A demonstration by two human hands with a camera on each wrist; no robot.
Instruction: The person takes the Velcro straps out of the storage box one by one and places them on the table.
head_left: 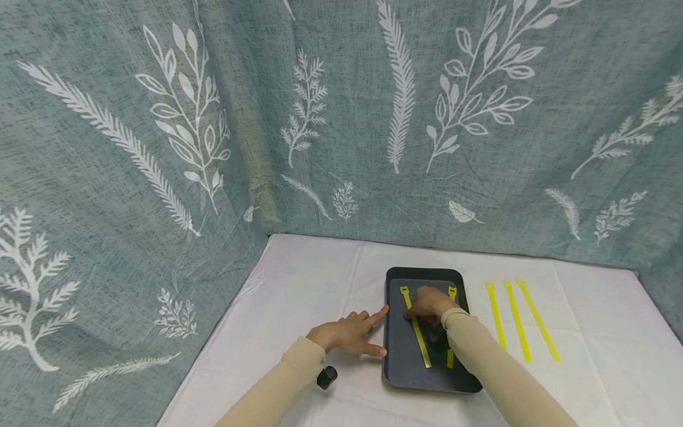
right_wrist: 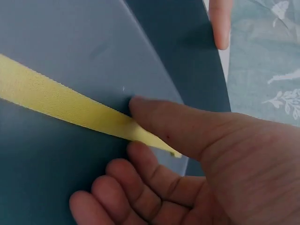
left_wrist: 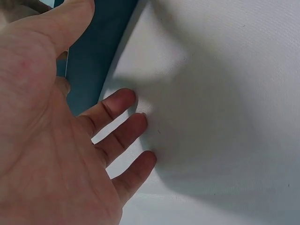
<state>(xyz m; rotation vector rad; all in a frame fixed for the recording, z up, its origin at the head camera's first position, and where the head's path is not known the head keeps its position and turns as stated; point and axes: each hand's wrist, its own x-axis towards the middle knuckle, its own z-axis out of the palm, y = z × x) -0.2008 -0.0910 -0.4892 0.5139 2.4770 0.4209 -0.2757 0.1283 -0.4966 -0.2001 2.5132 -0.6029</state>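
On the white-covered table (head_left: 299, 279) sits a dark tray (head_left: 396, 362), with 2 yellow straps lying on it. Right hand (head_left: 429, 303) rests over the tray's middle; the wrist view shows its thumb (right_wrist: 154, 115) pressing on the near strap (right_wrist: 56, 101) with the other fingers curled beneath the strap's end, a pinch that seems meant to lift or reposition it. Left hand (head_left: 347, 333) lies flat and relaxed on the cloth, fingers extended, forefinger and thumb touching the tray's left edge, apparently to keep the tray from sliding. The second strap (head_left: 452, 293) lies partly hidden behind the right wrist. Beside the tray, to its right, 3 more yellow straps (head_left: 512, 320) lie side by side on the cloth, apart from each other. A small black object (head_left: 326, 377) lies under the left forearm; its identity cannot be told.
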